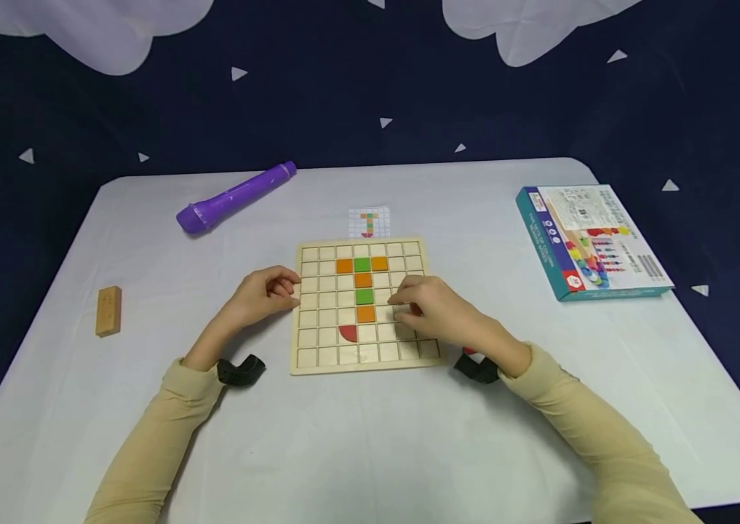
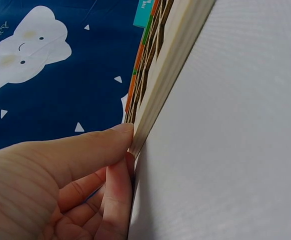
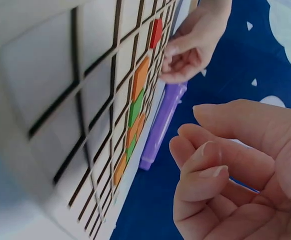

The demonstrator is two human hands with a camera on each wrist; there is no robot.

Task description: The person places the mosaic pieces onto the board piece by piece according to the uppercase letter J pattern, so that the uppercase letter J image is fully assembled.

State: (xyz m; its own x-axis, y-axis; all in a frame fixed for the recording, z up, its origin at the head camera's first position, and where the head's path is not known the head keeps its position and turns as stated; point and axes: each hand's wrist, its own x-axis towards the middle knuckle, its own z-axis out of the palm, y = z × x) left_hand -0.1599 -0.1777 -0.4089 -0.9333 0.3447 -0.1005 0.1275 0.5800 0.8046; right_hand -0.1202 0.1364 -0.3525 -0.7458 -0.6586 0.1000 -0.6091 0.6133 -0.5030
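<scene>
A wooden grid board (image 1: pixel 370 370) lies on the white table. In it, three tiles form a row: an orange tile (image 1: pixel 344 266), a green tile (image 1: pixel 361 265) and another orange one. Below the green tile runs a column of orange, green and orange. A red quarter-circle piece (image 1: pixel 348 333) sits lower left of that column. My left hand (image 1: pixel 261 295) pinches the board's left edge between thumb and finger, clearest in the left wrist view. Over the board's right half hovers my right hand (image 1: pixel 435 309), its fingers loosely bent; the right wrist view shows nothing between them (image 3: pixel 200 185).
A small pattern card (image 1: pixel 379 227) lies just beyond the board. Behind it to the left is a purple toy microphone (image 1: pixel 239 196). A wooden block (image 1: pixel 108 311) rests at far left, a boxed set (image 1: pixel 612 240) at right. Black wrist devices (image 1: pixel 241 371) sit beneath both wrists.
</scene>
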